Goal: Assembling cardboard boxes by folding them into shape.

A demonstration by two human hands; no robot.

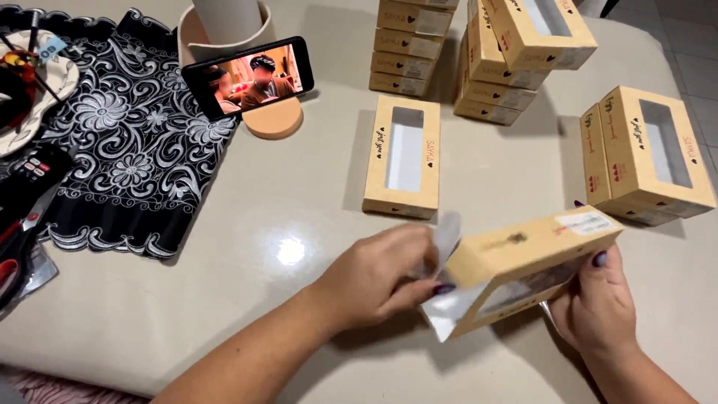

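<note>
One kraft window box [523,262], tilted above the desk [224,284]: left hand [381,277] grip pinching its silvery end flap [445,314], right hand [598,307] grip grasping the far end.

Stacked window boxes [490,67], propped phone [248,75], black embroidered cloth [131,142], scissors [19,254] on beige table [224,247].

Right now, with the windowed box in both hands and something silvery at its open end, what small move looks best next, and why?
Probably the left hand should push the silvery sheet further into the kraft box. The sheet sticks out of the box's open left end, the left fingers pinch it there, and the right hand braces the far end, so the box is steadied for a push.
</note>
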